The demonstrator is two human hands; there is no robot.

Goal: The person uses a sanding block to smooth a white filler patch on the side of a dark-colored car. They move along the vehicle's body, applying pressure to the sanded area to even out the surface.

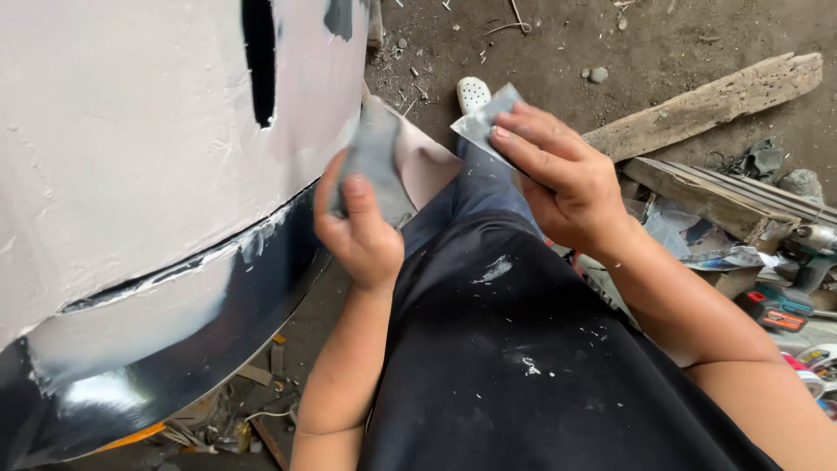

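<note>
My left hand [357,228] grips a grey filler-smeared spreader [377,161], held upright close to the edge of a car body panel [131,157] coated in pale filler. My right hand [558,179] holds a thin metal scraper blade [482,120] between fingers and thumb, just right of the spreader. The two tools are close together but apart. Below the filler the panel's lower part [261,288] is glossy black. My lap in dark stained clothes [514,349] fills the lower middle.
A dark slot [259,57] opens in the panel's top. Weathered wooden planks [706,105] lie on the dirt ground at right. A cordless power tool [798,262] and scraps sit at the right edge. A white shoe [472,92] shows beyond my knee.
</note>
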